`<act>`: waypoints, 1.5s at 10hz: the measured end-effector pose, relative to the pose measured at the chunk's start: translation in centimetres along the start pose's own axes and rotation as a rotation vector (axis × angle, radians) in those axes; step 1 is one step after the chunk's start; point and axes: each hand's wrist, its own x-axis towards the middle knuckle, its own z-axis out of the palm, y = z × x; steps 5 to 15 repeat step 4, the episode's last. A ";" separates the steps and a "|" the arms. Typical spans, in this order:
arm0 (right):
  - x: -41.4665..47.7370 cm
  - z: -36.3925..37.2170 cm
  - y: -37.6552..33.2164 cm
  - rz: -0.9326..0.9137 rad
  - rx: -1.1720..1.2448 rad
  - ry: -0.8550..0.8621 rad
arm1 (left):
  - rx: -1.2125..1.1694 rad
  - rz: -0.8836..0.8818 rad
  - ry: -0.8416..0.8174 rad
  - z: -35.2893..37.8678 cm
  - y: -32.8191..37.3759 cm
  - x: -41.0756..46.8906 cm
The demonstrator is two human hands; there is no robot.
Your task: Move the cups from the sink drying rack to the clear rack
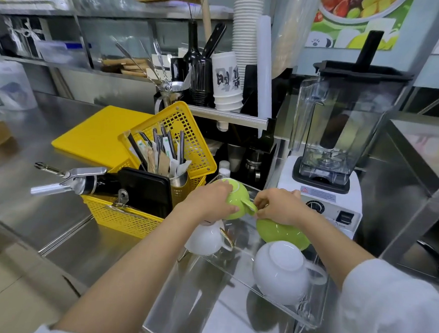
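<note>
Steel table (47, 216) runs bright and bare to the left, while the working corner is cramped: a clear rack (315, 309) of smooth acrylic sits wedged between a perforated yellow basket (125, 220) and the white base of a blender (334, 151), its near edge close to the table's lip. The left hand (209, 203) wraps its fingers over an upturned glossy green cup (233, 199) at the rack's far end, grasping it by the body. The right hand (279, 206) pinches that cup's handle, fingers closed on it. Beneath the right hand lies a second green cup (281, 234), also inverted. A round white cup (281, 272) rests upside down in the rack's near part; another white cup (205, 238), gold-rimmed on the handle, tilts at the rack's left edge. Paper cups (227, 81) behind carry bold grey and black characters I cannot read.
</note>
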 end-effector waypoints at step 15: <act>-1.2 -1.9 0.4 -0.032 0.031 0.167 | -0.123 0.074 0.147 -0.1 -1.2 -0.5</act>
